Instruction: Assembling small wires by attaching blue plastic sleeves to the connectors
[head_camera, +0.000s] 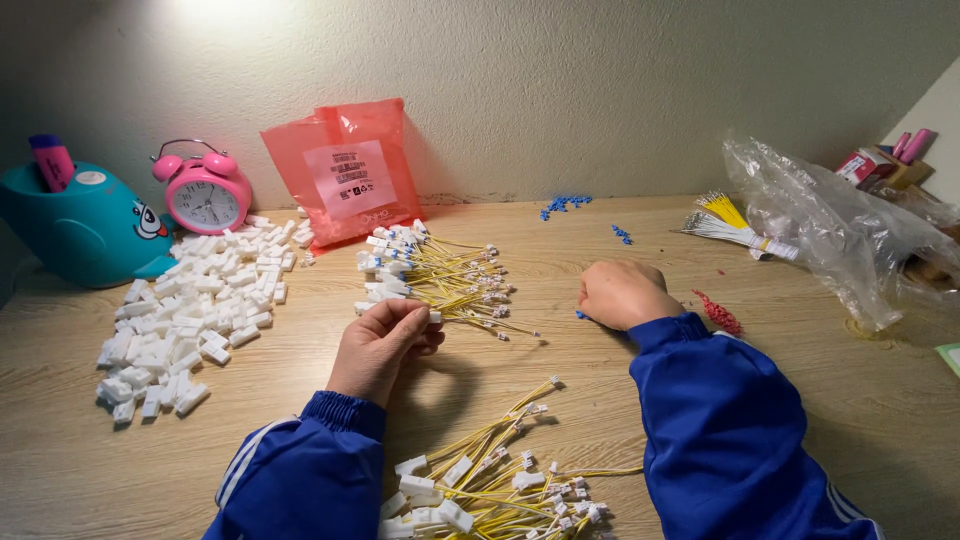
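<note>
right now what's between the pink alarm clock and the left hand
In the head view, a heap of white plastic connectors lies between the pink alarm clock and the left hand.

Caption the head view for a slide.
Left hand holds a yellow-wired connector; right hand touches a small blue piece.

Left hand (382, 345) is closed on a white connector with yellow wire (470, 320), at the near edge of a wire bundle (440, 275). Right hand (622, 293) rests fisted on the table (700, 420), touching a small blue piece (580, 315). A second bundle (490, 480) lies near the person, between the blue sleeves. White connectors (195, 310) are heaped at left, before a pink clock (205, 193) and teal holder (85, 225). A pink bag (345, 170) leans on the wall. A clear bag (830, 225) lies at right, a red piece (718, 313) just beside the right wrist.
</note>
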